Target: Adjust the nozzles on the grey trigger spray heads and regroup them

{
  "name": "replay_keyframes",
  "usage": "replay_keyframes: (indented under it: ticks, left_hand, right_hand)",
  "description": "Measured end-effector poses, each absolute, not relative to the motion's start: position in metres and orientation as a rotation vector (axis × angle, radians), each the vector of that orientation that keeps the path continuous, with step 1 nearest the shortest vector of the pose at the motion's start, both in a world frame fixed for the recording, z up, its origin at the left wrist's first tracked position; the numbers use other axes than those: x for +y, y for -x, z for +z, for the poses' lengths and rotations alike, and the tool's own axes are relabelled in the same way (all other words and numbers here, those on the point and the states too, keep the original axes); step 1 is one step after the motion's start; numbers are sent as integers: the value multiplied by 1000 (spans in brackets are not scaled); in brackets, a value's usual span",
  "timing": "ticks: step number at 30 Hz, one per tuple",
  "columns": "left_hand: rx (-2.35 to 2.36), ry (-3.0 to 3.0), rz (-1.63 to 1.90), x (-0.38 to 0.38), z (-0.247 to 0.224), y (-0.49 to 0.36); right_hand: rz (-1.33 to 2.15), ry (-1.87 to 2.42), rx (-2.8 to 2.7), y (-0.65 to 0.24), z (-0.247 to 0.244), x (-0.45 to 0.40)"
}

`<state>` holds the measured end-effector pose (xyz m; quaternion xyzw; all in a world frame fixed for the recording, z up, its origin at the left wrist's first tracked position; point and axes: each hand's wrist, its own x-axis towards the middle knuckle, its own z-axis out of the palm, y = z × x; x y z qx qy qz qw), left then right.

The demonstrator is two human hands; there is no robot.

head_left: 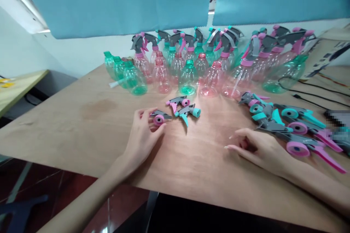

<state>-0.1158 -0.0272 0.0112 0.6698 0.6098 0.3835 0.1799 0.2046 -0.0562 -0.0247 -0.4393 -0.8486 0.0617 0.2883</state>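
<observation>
My left hand (146,131) is closed around a grey spray head with a pink collar (159,119), low over the middle of the table. Just right of it lie two more spray heads, one grey and pink (178,102), the other grey and turquoise (188,112). My right hand (255,147) is held above the wood with fingers curled and thumb apart, nothing between them. Close to its right is a loose pile of grey spray heads (276,125) with pink or turquoise collars and triggers.
Open-necked bottles, green (188,78) and pink (162,76), stand in front of several bottles fitted with spray heads (225,43). One green bottle (286,74) leans at the right by a carton (328,51). Black cables (308,98) cross the wooden table (68,123).
</observation>
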Motion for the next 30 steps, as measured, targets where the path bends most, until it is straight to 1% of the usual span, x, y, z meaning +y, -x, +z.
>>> replay_keyframes:
  ticks: [6, 9, 14, 19, 22, 26, 30]
  left_hand:
    - [1344, -1719, 989, -37, 32, 99]
    - [1325, -1724, 941, -39, 38, 95]
    - [1361, -1904, 847, -48, 50, 95]
    - [1303, -2098, 840, -50, 58, 84]
    - [1185, -2176, 761, -43, 57, 62]
    - [981, -2300, 630, -24, 45, 20]
    - [840, -2486, 669, 1, 25, -26]
  right_hand:
    - [176, 1223, -2278, -200, -17, -63]
    - [185, 1249, -2250, -201, -12, -67]
    - [233, 1296, -2246, -208, -5, -74]
    - [192, 1443, -2174, -226, 8, -76]
    - [111, 1579, -2141, -245, 16, -73]
    - [-88, 1707, -2209, -274, 15, -70]
    - [-222, 1707, -2260, -290, 3, -73]
